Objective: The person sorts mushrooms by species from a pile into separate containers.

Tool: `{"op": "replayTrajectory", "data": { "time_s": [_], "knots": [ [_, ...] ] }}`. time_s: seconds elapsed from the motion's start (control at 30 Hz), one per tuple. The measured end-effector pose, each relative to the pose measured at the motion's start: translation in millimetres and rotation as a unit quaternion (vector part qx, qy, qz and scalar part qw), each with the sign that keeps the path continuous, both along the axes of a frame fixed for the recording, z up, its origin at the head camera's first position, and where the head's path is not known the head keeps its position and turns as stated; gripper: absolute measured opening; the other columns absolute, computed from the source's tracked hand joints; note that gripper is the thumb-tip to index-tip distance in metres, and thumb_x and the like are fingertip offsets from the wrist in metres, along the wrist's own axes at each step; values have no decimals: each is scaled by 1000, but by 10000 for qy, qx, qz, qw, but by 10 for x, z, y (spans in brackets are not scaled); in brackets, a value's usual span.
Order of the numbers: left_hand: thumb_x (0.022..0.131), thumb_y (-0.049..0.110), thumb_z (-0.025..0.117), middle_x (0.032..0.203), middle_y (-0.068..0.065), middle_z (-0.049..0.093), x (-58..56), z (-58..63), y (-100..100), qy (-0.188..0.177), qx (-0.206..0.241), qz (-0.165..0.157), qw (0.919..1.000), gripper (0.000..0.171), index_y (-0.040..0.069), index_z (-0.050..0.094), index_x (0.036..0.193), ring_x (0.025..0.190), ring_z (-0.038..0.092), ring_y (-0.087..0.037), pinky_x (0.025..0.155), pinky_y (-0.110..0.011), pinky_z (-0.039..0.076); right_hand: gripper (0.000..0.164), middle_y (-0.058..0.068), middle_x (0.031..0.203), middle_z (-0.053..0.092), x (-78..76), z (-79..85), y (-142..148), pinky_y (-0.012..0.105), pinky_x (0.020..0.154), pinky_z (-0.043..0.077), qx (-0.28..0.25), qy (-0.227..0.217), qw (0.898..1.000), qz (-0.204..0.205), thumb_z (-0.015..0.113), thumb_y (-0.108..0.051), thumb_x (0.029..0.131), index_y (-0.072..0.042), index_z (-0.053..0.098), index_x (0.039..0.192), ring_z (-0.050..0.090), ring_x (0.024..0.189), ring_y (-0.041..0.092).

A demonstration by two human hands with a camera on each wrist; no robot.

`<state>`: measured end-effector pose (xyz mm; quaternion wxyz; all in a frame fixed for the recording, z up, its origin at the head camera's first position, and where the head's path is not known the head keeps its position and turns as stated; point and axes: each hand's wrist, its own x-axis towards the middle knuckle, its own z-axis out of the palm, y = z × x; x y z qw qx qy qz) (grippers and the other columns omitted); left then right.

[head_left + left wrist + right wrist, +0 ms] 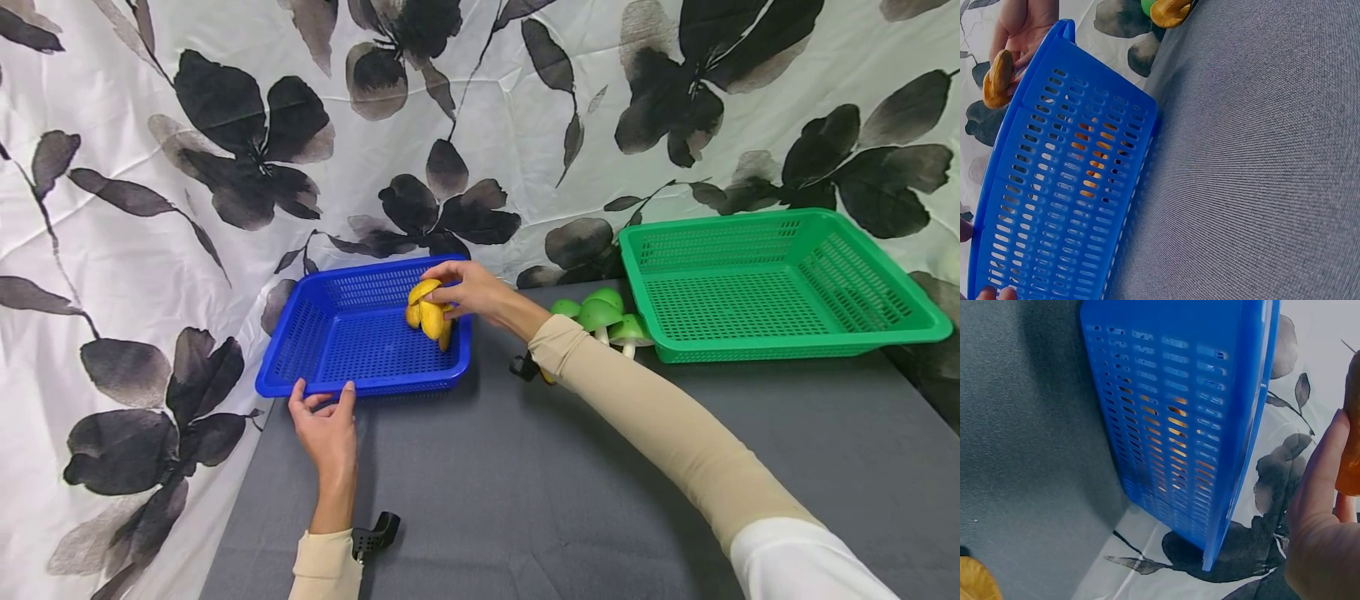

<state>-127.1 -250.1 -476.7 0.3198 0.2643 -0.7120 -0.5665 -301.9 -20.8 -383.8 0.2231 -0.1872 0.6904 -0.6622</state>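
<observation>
My right hand [476, 292] pinches a yellow toy mushroom [999, 78] above the right end of the blue basket [360, 385]. In the right wrist view only part of the held mushroom [1352, 437] shows at the right edge. More yellow pieces [445, 335] lie in the basket below the hand, partly covered by it; orange-yellow also shows through the slots in both wrist views. My left hand [326, 429] grips the basket's front rim near its left corner, with thumb and forefinger at the top edge. Only its fingertips [1007, 294] appear in the left wrist view.
Several green toy mushrooms [598, 313] stand beside a green basket [787, 346] at the right. Another yellow mushroom [977, 581] is on the grey tabletop [480, 500], mostly hidden behind my right sleeve in the head view. A floral cloth [525, 125] hangs behind the baskets.
</observation>
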Motion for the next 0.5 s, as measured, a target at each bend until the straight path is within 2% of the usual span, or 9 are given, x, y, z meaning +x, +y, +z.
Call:
{"op": "replayTrajectory", "data": {
  "time_s": [0.2, 0.33, 0.5],
  "knots": [
    [90, 31, 79, 109, 0, 55, 0, 6, -5, -87, 7, 2, 10000, 80, 16, 35, 155, 68, 58, -6, 57, -16, 49, 42, 13, 126, 58, -49, 11, -77, 57, 97, 52, -50, -31, 10000, 26, 74, -8, 93, -5, 62, 133, 65, 109, 29],
    [90, 31, 79, 110, 1, 55, -2, 5, -7, -134, 9, 18, 9999, 80, 17, 35, 155, 69, 58, -7, 58, -16, 49, 41, 13, 127, 58, -84, 9, -138, 53, 96, 54, -75, -128, 9998, -126, 72, -6, 94, -3, 62, 133, 65, 107, 28],
    [90, 31, 79, 109, 2, 54, 2, 3, -11, -171, 21, 12, 9999, 80, 18, 35, 155, 71, 58, -8, 58, -16, 50, 39, 17, 133, 55, -103, 24, -175, 50, 93, 56, -367, -255, 9981, -433, 69, 2, 94, 0, 60, 132, 64, 114, 32]
  ]
}}
